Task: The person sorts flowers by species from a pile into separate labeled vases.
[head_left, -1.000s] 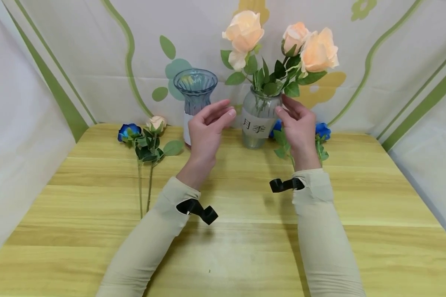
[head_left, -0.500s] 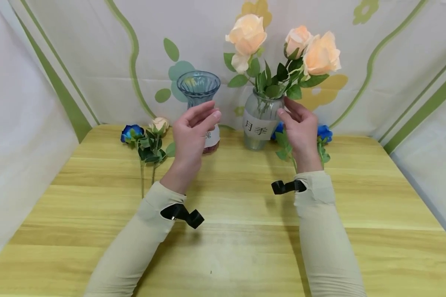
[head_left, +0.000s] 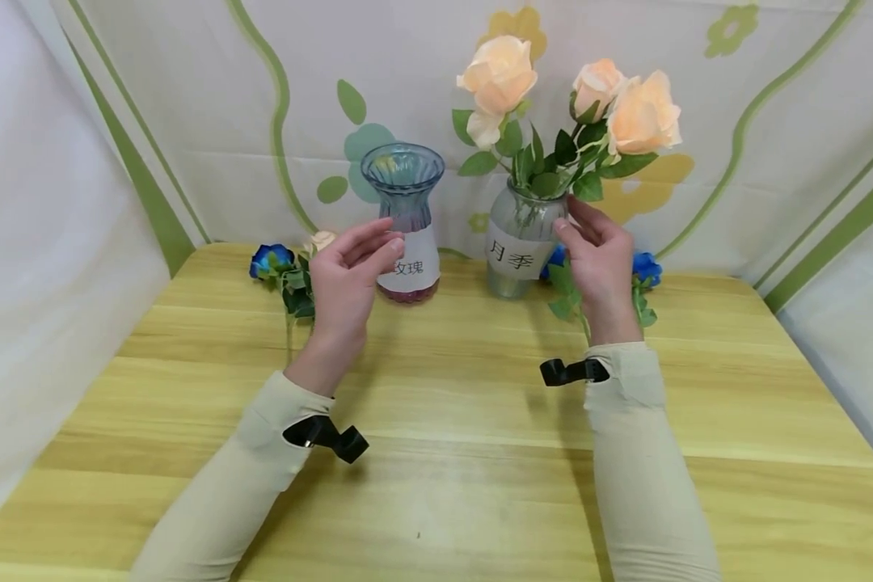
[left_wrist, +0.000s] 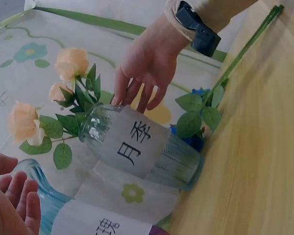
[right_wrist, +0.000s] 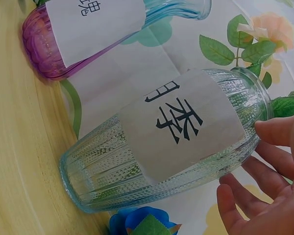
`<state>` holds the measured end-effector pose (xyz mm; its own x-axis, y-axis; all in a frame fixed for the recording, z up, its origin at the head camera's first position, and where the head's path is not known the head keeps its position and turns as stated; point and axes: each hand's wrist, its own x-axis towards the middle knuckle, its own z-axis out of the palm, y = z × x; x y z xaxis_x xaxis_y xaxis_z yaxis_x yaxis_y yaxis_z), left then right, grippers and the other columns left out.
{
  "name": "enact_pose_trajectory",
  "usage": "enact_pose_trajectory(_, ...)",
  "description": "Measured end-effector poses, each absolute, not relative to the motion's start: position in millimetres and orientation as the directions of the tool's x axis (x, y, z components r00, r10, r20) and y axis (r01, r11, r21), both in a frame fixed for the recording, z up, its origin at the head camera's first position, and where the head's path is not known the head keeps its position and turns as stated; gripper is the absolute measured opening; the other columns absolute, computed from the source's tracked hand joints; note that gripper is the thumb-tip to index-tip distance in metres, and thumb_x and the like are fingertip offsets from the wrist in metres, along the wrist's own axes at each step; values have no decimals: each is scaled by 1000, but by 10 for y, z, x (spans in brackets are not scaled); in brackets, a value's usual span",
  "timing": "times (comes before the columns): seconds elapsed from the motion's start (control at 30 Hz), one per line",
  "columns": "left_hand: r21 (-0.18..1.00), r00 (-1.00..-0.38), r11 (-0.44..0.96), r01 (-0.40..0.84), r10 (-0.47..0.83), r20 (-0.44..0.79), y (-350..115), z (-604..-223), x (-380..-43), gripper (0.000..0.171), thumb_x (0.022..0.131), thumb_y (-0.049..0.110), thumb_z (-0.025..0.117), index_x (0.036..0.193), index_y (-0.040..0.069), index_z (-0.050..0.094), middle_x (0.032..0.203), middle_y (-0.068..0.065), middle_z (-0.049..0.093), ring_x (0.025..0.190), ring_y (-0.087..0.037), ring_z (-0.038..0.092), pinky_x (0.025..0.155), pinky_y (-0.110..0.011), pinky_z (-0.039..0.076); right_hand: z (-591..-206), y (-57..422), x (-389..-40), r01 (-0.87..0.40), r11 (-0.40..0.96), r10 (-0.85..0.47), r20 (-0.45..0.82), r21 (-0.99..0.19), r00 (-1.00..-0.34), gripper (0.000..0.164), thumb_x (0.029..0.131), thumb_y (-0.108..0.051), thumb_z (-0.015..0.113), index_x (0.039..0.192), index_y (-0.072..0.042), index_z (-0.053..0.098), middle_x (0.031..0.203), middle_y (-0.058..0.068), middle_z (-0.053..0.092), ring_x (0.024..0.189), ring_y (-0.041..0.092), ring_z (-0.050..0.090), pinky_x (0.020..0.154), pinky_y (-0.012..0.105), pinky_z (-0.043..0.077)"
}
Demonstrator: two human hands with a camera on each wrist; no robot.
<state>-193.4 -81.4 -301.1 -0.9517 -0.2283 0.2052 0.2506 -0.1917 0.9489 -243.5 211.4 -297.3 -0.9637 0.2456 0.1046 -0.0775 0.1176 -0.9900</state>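
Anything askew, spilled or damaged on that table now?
The clear vase seems to lean slightly to the right in the head view, its label sloping down that way, though perspective may exaggerate it. A dark speck shows on the table; too small to identify. I see no spill or breakage.

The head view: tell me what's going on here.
A person is handling flowers and vases. The right grip is at the upper side of the clear vase, thumb near its neck; peach flowers stand in that vase. The left grip is raised beside the blue-and-purple vase, holding nothing; no flowers stand in that one. Blue flowers lie on the table at both sides, with a pale one on the left.
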Motion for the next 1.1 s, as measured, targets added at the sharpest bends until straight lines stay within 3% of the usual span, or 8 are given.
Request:
enact_pose_trajectory(0.23, 964, -944, -150, 221, -280, 173, -1024, -3068, -1922, 34, 93, 12, 82, 125, 2, 76, 104, 5, 80, 95, -11, 76, 81, -22, 61, -3017, 2125, -2461, -100, 120, 252, 128, -988, -959, 46, 101, -26, 74, 147, -24, 65, 158, -1, 59, 128, 12, 63, 90, 24, 51)
enact_pose_trajectory(0.93, 923, -930, -301, 239, -346, 127, -1449, -3089, -1878, 23, 89, 2, 84, 111, 4, 80, 97, -6, 82, 78, -14, 78, 70, -22, 63, -3030, 2144, -2473, -121, 121, 253, 148, -985, -956, 45, 102, -25, 72, 146, -22, 66, 156, 2, 60, 128, 14, 63, 88, 23, 51)
enact_pose_trajectory(1.1, 931, -932, -306, 198, -353, 82, -1503, -3081, -1888, 25, 89, 5, 85, 113, 4, 80, 94, -3, 82, 77, -14, 76, 68, -23, 62, -3041, 2147, -2477, -124, 134, 254, 155, -983, -955, 45, 103, -24, 71, 148, -23, 65, 157, 2, 59, 131, 15, 62, 89, 26, 51)
